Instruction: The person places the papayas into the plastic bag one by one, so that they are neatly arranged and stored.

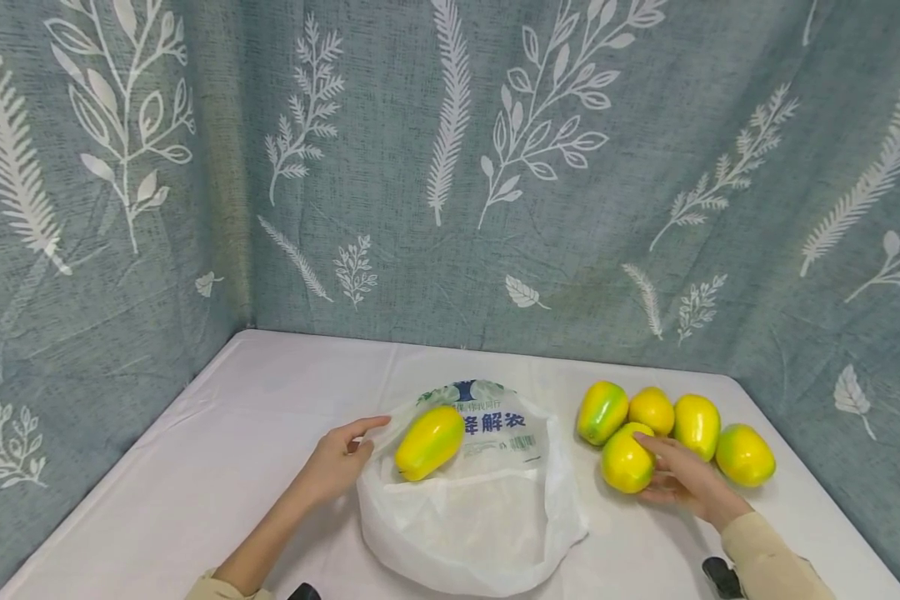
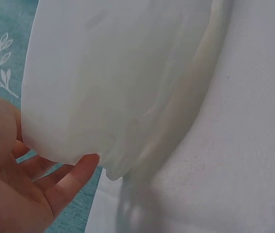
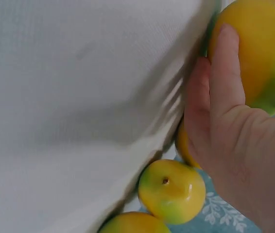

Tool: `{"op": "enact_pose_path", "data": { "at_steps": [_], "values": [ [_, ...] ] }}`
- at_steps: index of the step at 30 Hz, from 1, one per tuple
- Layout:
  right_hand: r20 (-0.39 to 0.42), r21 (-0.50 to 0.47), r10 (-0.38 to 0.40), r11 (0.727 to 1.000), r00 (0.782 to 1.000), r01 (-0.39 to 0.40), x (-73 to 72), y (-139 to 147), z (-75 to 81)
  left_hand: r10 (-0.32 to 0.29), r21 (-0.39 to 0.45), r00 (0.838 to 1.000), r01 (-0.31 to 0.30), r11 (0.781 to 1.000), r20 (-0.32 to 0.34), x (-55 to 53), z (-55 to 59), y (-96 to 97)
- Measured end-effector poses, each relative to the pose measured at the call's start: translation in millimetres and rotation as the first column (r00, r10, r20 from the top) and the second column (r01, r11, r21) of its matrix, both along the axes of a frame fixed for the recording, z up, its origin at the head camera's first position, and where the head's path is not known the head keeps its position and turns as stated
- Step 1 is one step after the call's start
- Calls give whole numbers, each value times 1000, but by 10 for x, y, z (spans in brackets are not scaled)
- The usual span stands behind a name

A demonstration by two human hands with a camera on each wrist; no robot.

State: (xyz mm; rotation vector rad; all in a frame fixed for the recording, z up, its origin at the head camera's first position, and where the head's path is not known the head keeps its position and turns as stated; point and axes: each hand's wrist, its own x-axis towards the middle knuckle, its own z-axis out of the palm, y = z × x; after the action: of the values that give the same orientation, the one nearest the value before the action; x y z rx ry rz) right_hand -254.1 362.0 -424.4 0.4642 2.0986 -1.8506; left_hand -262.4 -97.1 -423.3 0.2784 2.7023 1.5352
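My left hand (image 1: 341,458) pinches the left rim of a white plastic bag (image 1: 390,533), which lies with its mouth spread wide. In the left wrist view the thumb and fingers of that hand (image 2: 35,179) are at the edge of the bag (image 2: 103,87). One long yellow-green papaya (image 1: 430,443) lies inside, against printed lettering. To the right of the bag, my right hand (image 1: 686,479) grips another yellow papaya (image 1: 624,462). The right wrist view has this papaya (image 3: 264,53) large between thumb and fingers, some of which are hidden behind it.
Several more papayas sit close together around my right hand, among them a green-streaked one (image 1: 602,412), an upright one (image 1: 697,425) and one farthest right (image 1: 746,455). All stand on a white-covered table (image 1: 292,375). Blue-green leaf-patterned curtains (image 1: 390,167) border its back and sides.
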Motion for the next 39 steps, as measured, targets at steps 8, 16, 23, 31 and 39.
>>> {"op": "enact_pose_path", "data": {
  "at_steps": [8,16,23,31,39],
  "values": [
    [-56,-26,30,999,998,-32,2,59,124,-4,-1,1000,4,1000,5,12,22,-21],
    [-117,6,68,998,991,-68,-49,42,241,-8,-9,1000,8,1000,-3,23,30,-11],
    [-158,-56,75,995,985,-85,-106,-108,410,2,-15,1000,-2,1000,0,31,33,-3],
    [-180,-107,58,991,982,-78,-146,-361,516,-3,-14,1000,3,1000,-1,41,32,14],
    [-197,-120,105,984,975,-130,-179,-616,594,3,-14,1000,-3,1000,-1,36,27,40]
  ]
}}
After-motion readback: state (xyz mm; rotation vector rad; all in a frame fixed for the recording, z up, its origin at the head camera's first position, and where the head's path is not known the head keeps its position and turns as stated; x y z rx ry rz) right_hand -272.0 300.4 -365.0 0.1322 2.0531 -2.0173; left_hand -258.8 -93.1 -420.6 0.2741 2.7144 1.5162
